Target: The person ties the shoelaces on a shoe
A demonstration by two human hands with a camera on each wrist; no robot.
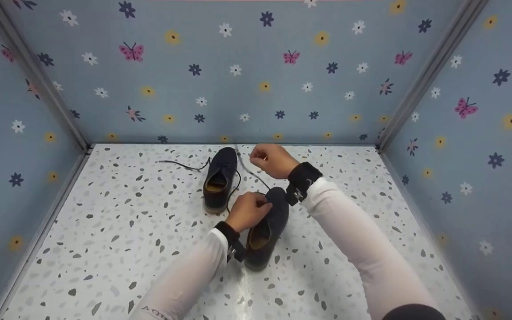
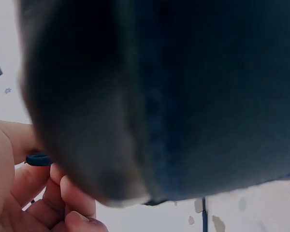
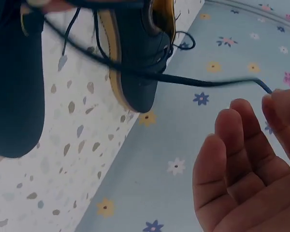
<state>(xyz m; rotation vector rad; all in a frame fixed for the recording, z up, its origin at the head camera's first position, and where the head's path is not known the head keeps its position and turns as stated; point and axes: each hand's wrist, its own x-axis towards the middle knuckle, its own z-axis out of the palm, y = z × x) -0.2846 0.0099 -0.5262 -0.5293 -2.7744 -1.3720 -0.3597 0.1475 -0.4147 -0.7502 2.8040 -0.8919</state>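
Observation:
Two dark blue lace-up shoes are on the floor. Over the nearer shoe [image 1: 278,213], my left hand [image 1: 249,210] has its thumb and fingers at the lacing. A small loop of lace [image 2: 37,159] shows between them in the left wrist view, where the shoe [image 2: 222,106] hides much of the scene. My right hand [image 1: 276,160] is raised beyond the toe. In the right wrist view, its thumb and forefinger pinch the end of a dark shoelace [image 3: 183,81] that stretches back towards the nearer shoe. The other shoe [image 1: 224,164] sits farther left, its laces loose.
The speckled floor [image 1: 127,231] is enclosed by light blue panels with flowers and butterflies: a back wall [image 1: 256,53] close behind the shoes, a left wall [image 1: 11,146] and a right wall [image 1: 474,146]. One loose lace [image 1: 180,165] trails left from the farther shoe.

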